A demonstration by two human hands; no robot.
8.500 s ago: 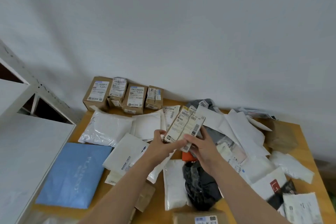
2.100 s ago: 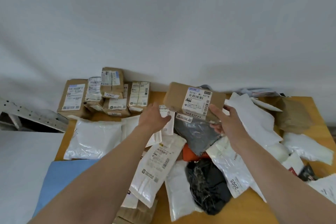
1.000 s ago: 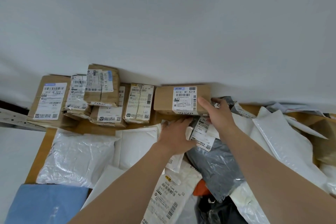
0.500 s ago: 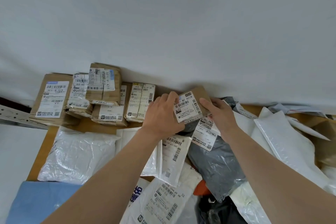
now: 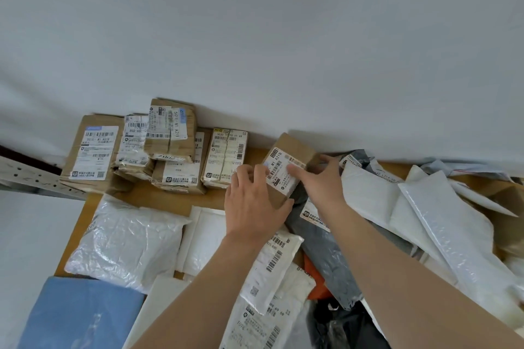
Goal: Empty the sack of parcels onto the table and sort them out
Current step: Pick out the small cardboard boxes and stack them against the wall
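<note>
A brown cardboard box with a white label (image 5: 289, 159) lies tilted at the back of the wooden table (image 5: 158, 198), just right of a row of stacked cardboard boxes (image 5: 170, 147). My left hand (image 5: 255, 204) grips its near left end. My right hand (image 5: 320, 181) holds its right side, fingers across the label. Below the box lies a grey mailer bag (image 5: 326, 246), partly covered by my right arm.
White padded mailers (image 5: 124, 241) and a blue bag (image 5: 79, 312) lie on the left. More white mailers (image 5: 442, 224) pile up on the right, with a black bag (image 5: 340, 326) at the front. A white wall stands right behind the table. A metal rack (image 5: 28, 176) is at far left.
The labelled box went from the air to the back of the table beside the row. In the last half second both hands turned it further, its long side now pointing toward the wall.
</note>
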